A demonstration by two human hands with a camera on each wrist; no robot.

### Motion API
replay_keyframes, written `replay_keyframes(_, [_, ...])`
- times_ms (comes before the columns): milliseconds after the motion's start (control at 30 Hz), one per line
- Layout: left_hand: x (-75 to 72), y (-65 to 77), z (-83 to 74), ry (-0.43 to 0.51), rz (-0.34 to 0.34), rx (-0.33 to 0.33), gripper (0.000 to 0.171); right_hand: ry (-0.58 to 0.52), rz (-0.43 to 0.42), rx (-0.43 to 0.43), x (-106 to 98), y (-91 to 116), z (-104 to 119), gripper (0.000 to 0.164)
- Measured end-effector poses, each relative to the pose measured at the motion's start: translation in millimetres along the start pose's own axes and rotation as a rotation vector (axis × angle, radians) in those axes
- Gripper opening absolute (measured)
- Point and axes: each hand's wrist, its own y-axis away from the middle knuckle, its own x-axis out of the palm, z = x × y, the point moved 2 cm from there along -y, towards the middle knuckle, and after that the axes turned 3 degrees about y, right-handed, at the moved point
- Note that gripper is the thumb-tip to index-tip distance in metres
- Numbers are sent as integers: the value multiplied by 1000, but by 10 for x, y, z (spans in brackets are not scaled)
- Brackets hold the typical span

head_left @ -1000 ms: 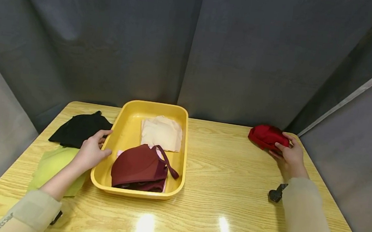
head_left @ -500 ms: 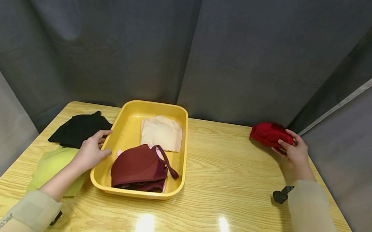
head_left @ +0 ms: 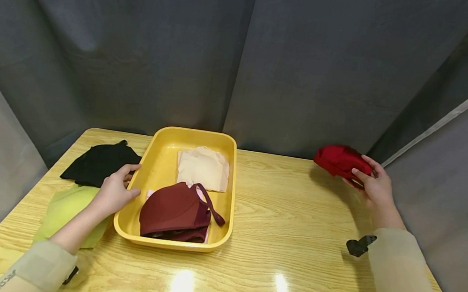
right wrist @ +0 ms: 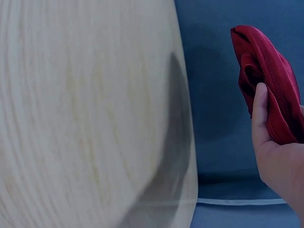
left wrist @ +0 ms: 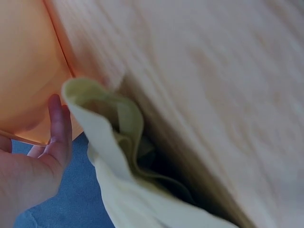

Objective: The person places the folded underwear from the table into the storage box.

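Note:
My right hand (head_left: 378, 188) pinches a folded red bra (head_left: 340, 160) between thumb and fingers, above the far right corner of the wooden table. The bra's stitched edge and inner folds show in the right wrist view, with the thumb (right wrist: 260, 107) pressed on it. My left hand (head_left: 113, 191) holds the left rim of a yellow tray (head_left: 170, 244), its fingers against the outer wall. Inside the tray a folded maroon bra (head_left: 173, 208) with a loose strap lies at the near end. Behind it rests a folded cream garment (head_left: 203, 166). Something pink shows partly under the maroon bra.
A black garment (head_left: 101, 161) lies left of the tray, touching or close to its side. Nearer, under the left forearm, is a yellow-green cloth (head_left: 63, 209). Grey curtains (head_left: 309, 68) stand right behind the table (head_left: 286, 221) and along both sides.
My right hand has lifted the red bra off the table and moved slightly away and to the right. The left hand and tray have stayed in place.

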Motion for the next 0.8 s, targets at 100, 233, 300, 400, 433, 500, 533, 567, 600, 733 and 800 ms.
replay_keyframes(100, [0, -1, 2, 1, 0, 1, 61, 5, 7, 0, 46, 10, 45, 66])
replay_keyframes(233, [6, -8, 1, 4, 1, -2, 61, 37, 1, 4, 107, 38, 107, 68])
replay_keyframes(300, [15, -14, 1, 8, 4, -4, 61, 24, 1, 6, 130, 56, 135, 67])
replay_keyframes(400, [32, -23, 0, 14, 4, -5, 61, -8, 10, -1, 166, 86, 183, 64])
replay_keyframes(433, [38, -25, -1, 15, 4, -5, 61, -30, 14, -2, 178, 97, 200, 63])
replay_keyframes(500, [47, -31, -2, 13, 0, -4, 61, -64, 25, -8, 202, 118, 234, 62])
replay_keyframes(533, [50, -34, -3, 13, -2, -3, 61, -72, 26, -9, 215, 130, 254, 61])
replay_keyframes(567, [53, -37, -3, 11, -4, -3, 61, -88, 30, -10, 227, 141, 272, 60])
replay_keyframes(600, [55, -40, -3, 10, -5, -2, 61, -87, 27, -9, 238, 154, 291, 59])
replay_keyframes(733, [61, -50, -3, 6, -7, 0, 61, -81, 32, -15, 290, 194, 357, 61])
replay_keyframes(800, [60, -51, -2, 7, -4, -5, 61, -77, 38, -18, 323, 207, 382, 63])
